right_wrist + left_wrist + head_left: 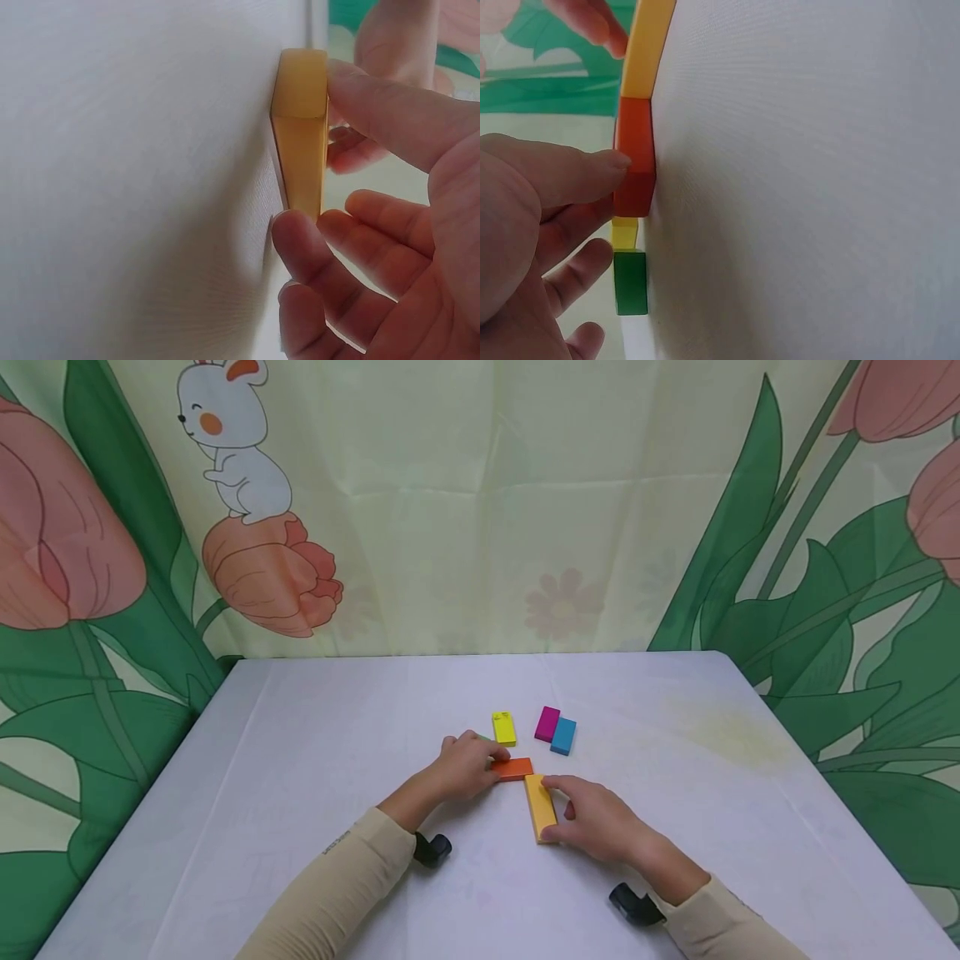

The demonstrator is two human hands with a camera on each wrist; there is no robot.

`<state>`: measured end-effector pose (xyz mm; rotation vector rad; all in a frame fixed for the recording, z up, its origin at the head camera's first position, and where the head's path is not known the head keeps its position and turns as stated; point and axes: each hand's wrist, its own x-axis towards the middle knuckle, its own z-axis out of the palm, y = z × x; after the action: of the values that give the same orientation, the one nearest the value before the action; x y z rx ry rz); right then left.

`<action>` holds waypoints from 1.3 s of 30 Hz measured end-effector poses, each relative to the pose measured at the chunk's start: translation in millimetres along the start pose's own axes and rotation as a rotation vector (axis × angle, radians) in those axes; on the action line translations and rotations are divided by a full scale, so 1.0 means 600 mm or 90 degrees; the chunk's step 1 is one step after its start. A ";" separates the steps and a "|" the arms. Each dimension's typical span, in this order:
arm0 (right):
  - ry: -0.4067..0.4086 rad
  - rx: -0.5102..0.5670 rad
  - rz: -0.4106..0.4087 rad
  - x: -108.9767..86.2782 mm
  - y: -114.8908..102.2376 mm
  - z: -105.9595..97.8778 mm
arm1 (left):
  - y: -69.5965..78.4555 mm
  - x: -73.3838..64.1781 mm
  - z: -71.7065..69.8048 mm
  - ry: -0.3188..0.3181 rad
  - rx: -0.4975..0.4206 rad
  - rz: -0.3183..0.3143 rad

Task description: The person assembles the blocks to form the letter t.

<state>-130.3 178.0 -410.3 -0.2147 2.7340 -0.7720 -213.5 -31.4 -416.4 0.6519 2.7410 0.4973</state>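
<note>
My left hand (468,767) pinches an orange-red rectangular block (635,139) at its left end, the thumb on the near side and a finger on the far side. My right hand (600,818) holds a yellow-orange block (540,810), with the thumb at its near end and the index finger close to its far end. The two blocks meet at a corner, the orange-red one lying crosswise and the yellow-orange one pointing toward me. A green block (631,283) stands beyond the left fingers, mostly hidden by them in the head view.
Behind the hands lie a bright yellow block (503,728), a magenta block (547,723) and a blue block (563,737), the last two side by side. A white cloth covers the table (300,718). At the back hangs a printed curtain (420,510).
</note>
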 end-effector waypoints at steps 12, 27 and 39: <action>-0.002 -0.006 -0.007 0.002 0.000 -0.001 | -0.003 0.001 0.004 0.003 -0.004 0.001; -0.005 -0.009 -0.016 0.001 0.002 -0.002 | -0.001 -0.005 0.004 0.032 -0.055 -0.007; -0.008 -0.004 -0.020 0.002 0.005 -0.001 | 0.001 -0.004 0.018 0.049 -0.039 -0.005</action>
<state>-131.8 180.4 -411.4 -0.2642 2.7274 -0.7691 -207.6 -29.0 -425.3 0.6178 2.7870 0.6147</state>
